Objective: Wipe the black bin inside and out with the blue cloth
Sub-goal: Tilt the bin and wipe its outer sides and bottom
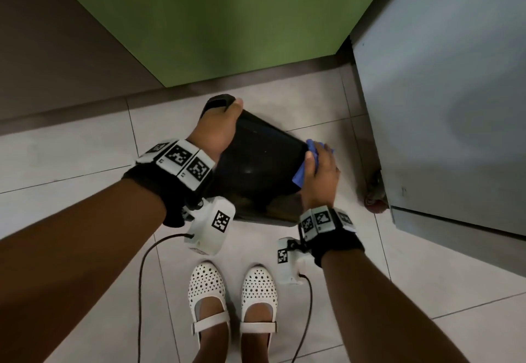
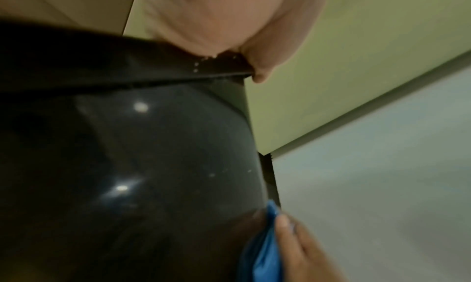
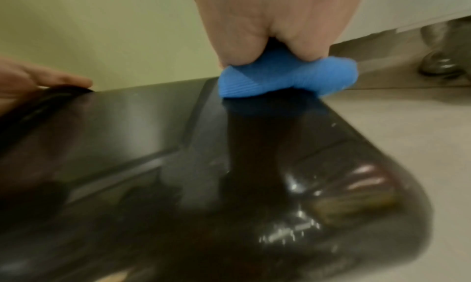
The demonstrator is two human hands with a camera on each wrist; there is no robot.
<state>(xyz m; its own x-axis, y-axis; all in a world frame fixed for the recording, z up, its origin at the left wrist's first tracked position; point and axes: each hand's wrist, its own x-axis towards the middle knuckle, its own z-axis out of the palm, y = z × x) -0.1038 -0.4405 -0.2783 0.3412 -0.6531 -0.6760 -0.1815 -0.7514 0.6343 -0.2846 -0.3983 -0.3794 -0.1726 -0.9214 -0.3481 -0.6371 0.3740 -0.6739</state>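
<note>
Our two arms fill the bottom of the head view, with our white shoes [image 1: 232,300] on the tile floor [image 1: 71,163] below them. Past the wrists, the black bin [image 1: 256,169] is tipped over in front of a green wall [image 1: 213,21], beside a grey cabinet [image 1: 441,92]. We cannot tell if it rests on the floor. Our left hand [image 1: 217,129] curls its fingers over the bin's rim at the far end — a firm hold. Our right hand [image 1: 320,175] pushes the blue cloth [image 1: 301,173] against the bin's right edge.

From the left wrist, we see our palm close up, a fingertip hooked round the rim [image 2: 178,75]. Shiny spots of light sit on the bin's side, so we think it is smooth and slippery. The rim looks like the best place to hold, because it gives the fingers a lip to catch. The cloth peeks in at the bottom with right-hand fingers [image 2: 300,246] on it.

From the right wrist, our fingers are bunched round the cloth, squeezing it into a soft lump that touches the bin's outside. The cloth looks floppy and easy to squash. The bin looks stiff and, we guess, light — one hand seems enough to steady it. Wet-looking sparkles [image 3: 293,232] show near the camera, so it may slide if we press hard.
</note>
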